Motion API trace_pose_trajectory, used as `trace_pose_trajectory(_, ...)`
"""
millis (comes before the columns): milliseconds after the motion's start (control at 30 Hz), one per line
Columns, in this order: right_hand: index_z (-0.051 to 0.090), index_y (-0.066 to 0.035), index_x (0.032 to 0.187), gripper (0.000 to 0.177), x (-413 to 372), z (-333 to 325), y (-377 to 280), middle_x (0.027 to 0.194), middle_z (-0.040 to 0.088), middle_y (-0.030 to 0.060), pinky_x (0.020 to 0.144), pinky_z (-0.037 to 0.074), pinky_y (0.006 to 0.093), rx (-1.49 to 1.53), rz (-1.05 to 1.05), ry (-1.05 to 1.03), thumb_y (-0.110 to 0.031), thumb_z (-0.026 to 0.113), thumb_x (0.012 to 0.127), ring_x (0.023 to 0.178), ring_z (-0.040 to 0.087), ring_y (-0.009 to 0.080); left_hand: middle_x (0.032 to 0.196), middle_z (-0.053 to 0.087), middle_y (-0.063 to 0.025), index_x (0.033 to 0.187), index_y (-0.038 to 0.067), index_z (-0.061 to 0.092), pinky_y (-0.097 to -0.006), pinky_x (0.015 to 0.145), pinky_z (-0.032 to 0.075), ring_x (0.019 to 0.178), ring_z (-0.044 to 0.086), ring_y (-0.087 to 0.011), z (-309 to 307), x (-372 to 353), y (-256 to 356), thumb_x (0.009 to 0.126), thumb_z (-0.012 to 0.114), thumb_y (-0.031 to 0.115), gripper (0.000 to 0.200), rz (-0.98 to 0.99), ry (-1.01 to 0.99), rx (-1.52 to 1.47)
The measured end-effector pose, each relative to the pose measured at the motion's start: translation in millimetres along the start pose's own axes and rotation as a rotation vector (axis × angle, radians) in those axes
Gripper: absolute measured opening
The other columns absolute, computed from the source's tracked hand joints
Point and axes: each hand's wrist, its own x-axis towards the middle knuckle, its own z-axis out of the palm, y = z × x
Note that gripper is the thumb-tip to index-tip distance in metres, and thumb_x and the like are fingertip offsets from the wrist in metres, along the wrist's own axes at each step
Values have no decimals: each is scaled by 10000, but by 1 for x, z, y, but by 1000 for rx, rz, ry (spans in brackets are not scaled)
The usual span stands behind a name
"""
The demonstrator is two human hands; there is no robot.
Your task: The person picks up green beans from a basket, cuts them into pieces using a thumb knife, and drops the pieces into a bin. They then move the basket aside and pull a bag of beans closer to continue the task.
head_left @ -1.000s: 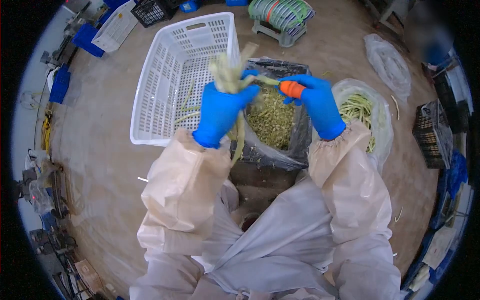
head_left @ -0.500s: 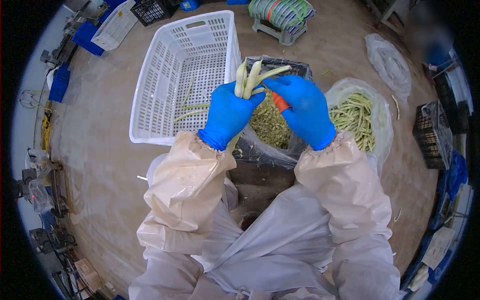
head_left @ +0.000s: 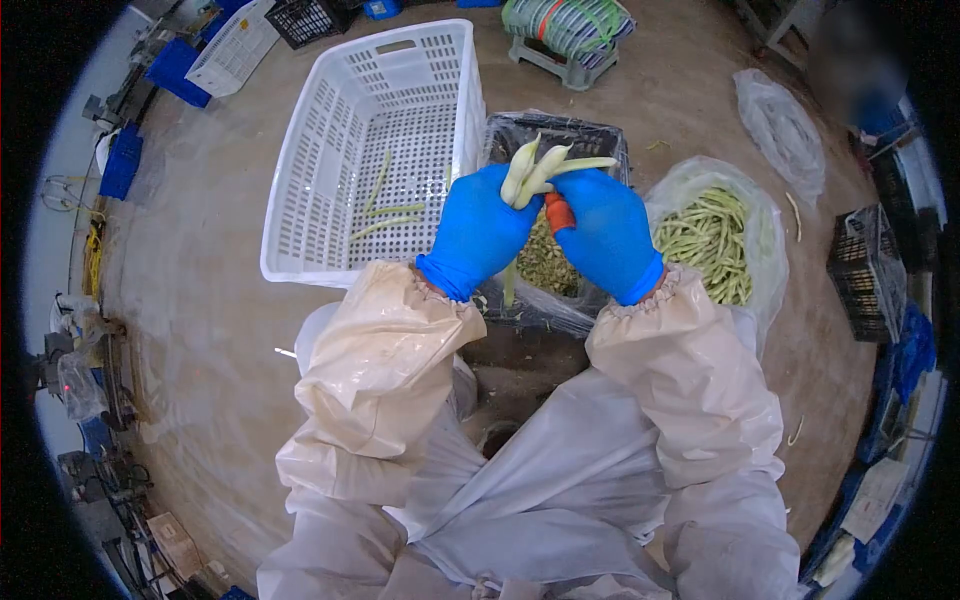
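Observation:
My left hand (head_left: 480, 228), in a blue glove, is closed around a small bunch of pale green beans (head_left: 522, 172) whose tips stick up above the fingers. One bean hangs down below this hand. My right hand (head_left: 607, 232), also gloved in blue, pinches at the bunch from the right, with a bean lying across its top. An orange-red piece (head_left: 559, 212) shows at its thumb. Both hands are over a dark crate (head_left: 535, 318) lined with clear plastic, which holds small green scraps (head_left: 545, 265).
On the left stands a white perforated basket (head_left: 278, 235) with several long beans inside. At right, an opened clear bag (head_left: 768, 240) is full of green beans (head_left: 705, 240). A low stool (head_left: 577, 76) with a striped bundle, a loose plastic bag (head_left: 778, 125) and a black crate (head_left: 865, 270) lie beyond.
My left hand has moved right with the beans, and the bunch has tilted to the right. My right hand has drawn in close against it, its fingers more curled.

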Motion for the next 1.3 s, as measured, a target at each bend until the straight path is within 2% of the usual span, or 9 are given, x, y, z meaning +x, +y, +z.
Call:
trace_pose_trajectory(67,611,-15,866,136,2,-1,-1,789,605,189,618,479,387,265,216,7,-108,601,767,699,600,318,722,647,-145,873,-23,638,-317,551,473,628,632,-201,-1,-1,6,757,698,181,242,8,64,-68)
trace_pose_trajectory(200,631,-24,896,151,5,2,9,786,628,191,593,481,354,700,543,-38,-124,610,785,656,620,287,720,619,-43,878,-21,641,-244,529,435,593,569,-120,-21,10,14,756,716,169,238,-242,212,-489)
trace_pose_trajectory(367,639,-51,910,160,3,-3,48,779,642,159,590,484,352,333,441,54,-138,620,777,643,626,273,703,586,-59,850,1,615,-254,546,434,594,555,-142,-105,33,-25,741,703,75,158,-151,663,-860)
trace_pose_trajectory(533,644,-67,960,212,10,-16,68,836,647,160,700,492,352,26,416,34,-128,635,757,751,630,293,821,588,-70,921,-8,605,-243,605,456,685,560,-151,-161,30,-57,793,655,87,167,-251,1016,-800)
trace_pose_trajectory(633,637,-74,1041,272,12,-8,54,871,649,161,756,482,340,10,110,181,-127,641,774,817,630,285,854,607,-88,911,2,609,-263,604,477,699,583,-157,-157,31,-66,773,668,51,158,-176,963,-972)
trace_pose_trajectory(833,633,-30,1061,265,10,4,19,944,664,134,765,473,307,711,392,-150,-130,633,816,848,621,174,893,594,-65,1046,8,573,-243,622,473,722,572,-147,-99,31,-42,791,634,91,275,-359,411,-1117)
trace_pose_trajectory(967,632,-6,1048,251,8,7,7,948,666,125,755,472,295,786,467,-267,-143,606,839,842,610,157,927,598,-70,1145,7,526,-264,674,488,776,583,-154,-53,23,-21,834,601,117,338,-433,88,-1318)
trace_pose_trajectory(1133,634,0,1047,280,3,10,-3,915,674,97,729,465,290,857,445,-412,-200,583,859,815,611,160,1099,566,-107,1235,15,465,-340,880,471,971,571,-196,-24,15,-13,870,549,111,387,-457,-40,-1429)
trace_pose_trajectory(1300,639,0,1050,290,-2,13,-4,878,665,71,711,459,269,1126,682,-479,-211,585,859,806,607,142,1247,486,-152,1299,9,378,-419,1033,355,1155,482,-268,-21,15,-6,906,490,161,436,-356,-60,-1445)
